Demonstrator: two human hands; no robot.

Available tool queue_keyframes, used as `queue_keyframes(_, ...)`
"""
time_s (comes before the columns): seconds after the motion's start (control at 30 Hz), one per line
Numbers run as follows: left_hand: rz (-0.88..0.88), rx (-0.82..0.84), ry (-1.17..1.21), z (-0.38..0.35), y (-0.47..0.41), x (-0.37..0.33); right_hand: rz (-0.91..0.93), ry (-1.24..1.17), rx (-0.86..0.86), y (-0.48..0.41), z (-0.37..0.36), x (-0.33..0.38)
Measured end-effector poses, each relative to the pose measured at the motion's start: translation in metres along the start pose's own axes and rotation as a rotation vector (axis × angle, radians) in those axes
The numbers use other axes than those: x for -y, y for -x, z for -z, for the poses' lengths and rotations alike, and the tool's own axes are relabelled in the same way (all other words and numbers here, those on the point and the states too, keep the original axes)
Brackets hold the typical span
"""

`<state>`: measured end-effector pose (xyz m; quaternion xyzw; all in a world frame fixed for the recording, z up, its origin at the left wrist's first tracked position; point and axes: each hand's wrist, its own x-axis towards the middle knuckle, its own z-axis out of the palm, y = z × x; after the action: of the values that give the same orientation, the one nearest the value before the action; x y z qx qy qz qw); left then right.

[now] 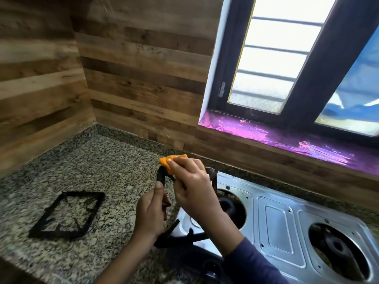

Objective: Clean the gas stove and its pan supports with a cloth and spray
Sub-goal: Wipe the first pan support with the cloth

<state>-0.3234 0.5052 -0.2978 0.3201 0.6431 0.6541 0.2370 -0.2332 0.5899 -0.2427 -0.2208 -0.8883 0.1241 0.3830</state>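
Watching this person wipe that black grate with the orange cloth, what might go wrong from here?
1. The left hand grips the held pan support by one side while the right hand rubs the cloth on its top corner. It might slip and bang the stove.
2. The cloth is bunched small, so bare fingers may scrape on the metal.
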Motion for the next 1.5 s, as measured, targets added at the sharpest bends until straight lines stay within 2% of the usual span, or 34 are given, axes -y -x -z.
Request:
queue_keyframes(0.13,0.028,-0.037,-0.023,0.006,-0.006,-0.001,-0.007,0.002,0.072,0.013,-0.002,-0.009)
queue_keyframes(0.3,-0.065,-0.107,-0.090,0.019,-0.018,-0.001,-0.081,0.024,0.420,0.035,-0.005,-0.014)
queue_keyframes(0.37,-0.114,-0.113,-0.088,0.025,-0.026,-0.009,-0.155,-0.066,0.364,0.041,-0.003,-0.015)
queue_keyframes(0.47,-0.124,-0.106,-0.088,0.028,-0.031,-0.018,-0.272,-0.198,0.013,0.029,0.010,-0.004)
queue_keyframes(0.53,-0.105,-0.104,-0.085,0.026,-0.031,-0.020,-0.241,-0.210,-0.215,0.013,0.023,0.002)
queue_keyframes(0.6,-0.097,-0.087,-0.083,0.022,-0.029,-0.021,-0.158,-0.213,-0.313,-0.005,0.034,0.009)
queue_keyframes(0.67,-0.098,-0.054,-0.113,0.020,-0.029,-0.021,-0.057,-0.199,-0.277,-0.022,0.032,0.012)
queue_keyframes(0.73,-0.110,-0.020,-0.125,0.017,-0.029,-0.020,-0.017,-0.181,-0.147,-0.030,0.018,0.015)
queue_keyframes(0.87,-0.030,-0.025,-0.028,0.017,-0.028,-0.015,-0.106,-0.200,0.021,-0.017,-0.002,0.013)
queue_keyframes(0.93,-0.024,-0.032,-0.068,0.020,-0.028,-0.009,-0.142,-0.179,0.091,-0.009,-0.002,0.006)
queue_keyframes(1.03,-0.036,-0.081,-0.084,0.026,-0.030,-0.006,-0.269,-0.235,0.241,0.005,0.000,-0.008)
queue_keyframes(1.07,-0.039,-0.103,-0.054,0.027,-0.033,-0.007,-0.313,-0.264,0.243,0.012,0.000,-0.011)
queue_keyframes(1.13,-0.050,-0.143,0.017,0.027,-0.036,-0.011,-0.402,-0.354,0.135,0.027,0.002,-0.010)
queue_keyframes(1.23,-0.063,-0.169,0.078,0.022,-0.034,-0.016,-0.579,-0.567,-0.125,0.040,0.006,-0.010)
queue_keyframes(1.33,-0.046,-0.185,0.138,0.016,-0.032,-0.017,-0.885,-0.829,-0.347,0.047,0.009,-0.018)
queue_keyframes(1.4,-0.049,-0.215,0.178,0.012,-0.032,-0.016,-1.113,-0.990,-0.427,0.051,0.010,-0.021)
queue_keyframes(1.5,-0.094,-0.259,0.246,0.006,-0.031,-0.018,-1.362,-1.145,-0.407,0.055,0.008,-0.024)
